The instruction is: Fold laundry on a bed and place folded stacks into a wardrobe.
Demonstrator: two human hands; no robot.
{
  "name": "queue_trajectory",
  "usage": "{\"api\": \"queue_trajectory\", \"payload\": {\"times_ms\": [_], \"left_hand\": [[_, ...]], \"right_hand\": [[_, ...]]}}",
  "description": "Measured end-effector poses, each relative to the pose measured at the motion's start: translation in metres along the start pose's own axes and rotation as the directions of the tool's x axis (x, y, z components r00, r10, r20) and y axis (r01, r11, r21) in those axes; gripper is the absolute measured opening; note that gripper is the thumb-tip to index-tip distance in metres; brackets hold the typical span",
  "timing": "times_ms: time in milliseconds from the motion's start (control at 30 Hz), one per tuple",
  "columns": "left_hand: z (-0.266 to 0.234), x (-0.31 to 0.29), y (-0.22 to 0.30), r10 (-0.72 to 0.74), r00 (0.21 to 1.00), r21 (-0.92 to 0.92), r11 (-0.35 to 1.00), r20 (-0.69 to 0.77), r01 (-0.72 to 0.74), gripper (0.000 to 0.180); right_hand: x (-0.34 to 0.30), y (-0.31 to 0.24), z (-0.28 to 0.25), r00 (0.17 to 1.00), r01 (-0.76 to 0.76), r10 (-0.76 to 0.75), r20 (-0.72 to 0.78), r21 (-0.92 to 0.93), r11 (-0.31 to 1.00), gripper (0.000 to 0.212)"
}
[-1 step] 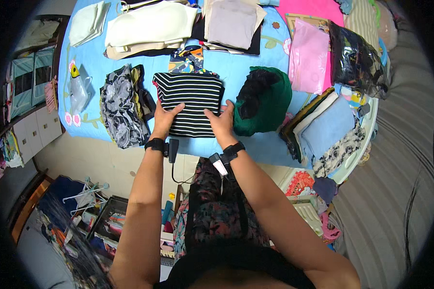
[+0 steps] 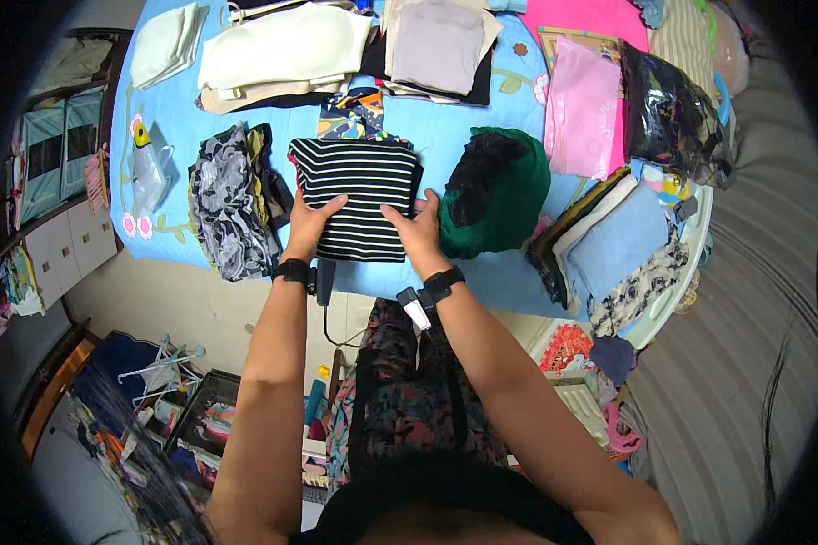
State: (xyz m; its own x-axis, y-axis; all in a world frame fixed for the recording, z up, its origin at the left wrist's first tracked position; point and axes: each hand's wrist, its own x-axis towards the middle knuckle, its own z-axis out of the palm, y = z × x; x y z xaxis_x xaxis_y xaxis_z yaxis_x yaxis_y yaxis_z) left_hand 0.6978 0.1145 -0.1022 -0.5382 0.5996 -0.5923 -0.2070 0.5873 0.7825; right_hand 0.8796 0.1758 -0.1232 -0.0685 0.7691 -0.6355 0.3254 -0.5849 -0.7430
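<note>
A black-and-white striped garment (image 2: 359, 177), folded into a rough square, lies at the middle of the blue flowered cloth. My left hand (image 2: 309, 222) grips its left near side, thumb on top and the other fingers partly hidden. On the right near side my right hand (image 2: 416, 227) holds it the same way, thumb over the stripes and fingertips along the edge. A black layer shows at its right edge, a bit of red at its far left corner. To the left lies a grey-and-black patterned pile of clothes (image 2: 232, 204); to the right, a dark green bundle (image 2: 509, 195) with black fabric.
Folded white garments (image 2: 282, 50) and a light grey stack (image 2: 438, 45) lie along the far side. A pink packet (image 2: 580, 109) and a black plastic-wrapped packet (image 2: 668, 113) are at the far right. Folded clothes, one light blue (image 2: 623, 241), lie near right. A clear bag (image 2: 150, 177) sits left.
My right hand has shifted very slightly left, its thumb a little further over the striped garment. The garment's near edge sits marginally closer to me.
</note>
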Motion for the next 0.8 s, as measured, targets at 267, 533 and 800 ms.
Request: {"api": "queue_trajectory", "payload": {"times_ms": [267, 533, 800], "left_hand": [[-0.004, 0.003, 0.005, -0.165, 0.981, -0.074, 0.982, 0.1, 0.173, 0.075], [0.035, -0.037, 0.0, 0.59, 0.776, 0.849, 0.509, -0.224, -0.142, 0.058], [0.024, -0.043, 0.01, 0.258, 0.963, 0.171, 0.955, -0.077, -0.242, 0.032]], "right_hand": [[0.02, -0.008, -0.003, 0.873, -0.356, 0.198, 0.446, 0.305, 0.883, 0.073], [-0.013, -0.001, 0.002, 0.955, 0.269, -0.294, -0.038, -0.303, 0.914, 0.067], [-0.015, 0.01, 0.008, 0.99, 0.141, -0.137, 0.034, -0.243, 0.96, 0.071]]}}
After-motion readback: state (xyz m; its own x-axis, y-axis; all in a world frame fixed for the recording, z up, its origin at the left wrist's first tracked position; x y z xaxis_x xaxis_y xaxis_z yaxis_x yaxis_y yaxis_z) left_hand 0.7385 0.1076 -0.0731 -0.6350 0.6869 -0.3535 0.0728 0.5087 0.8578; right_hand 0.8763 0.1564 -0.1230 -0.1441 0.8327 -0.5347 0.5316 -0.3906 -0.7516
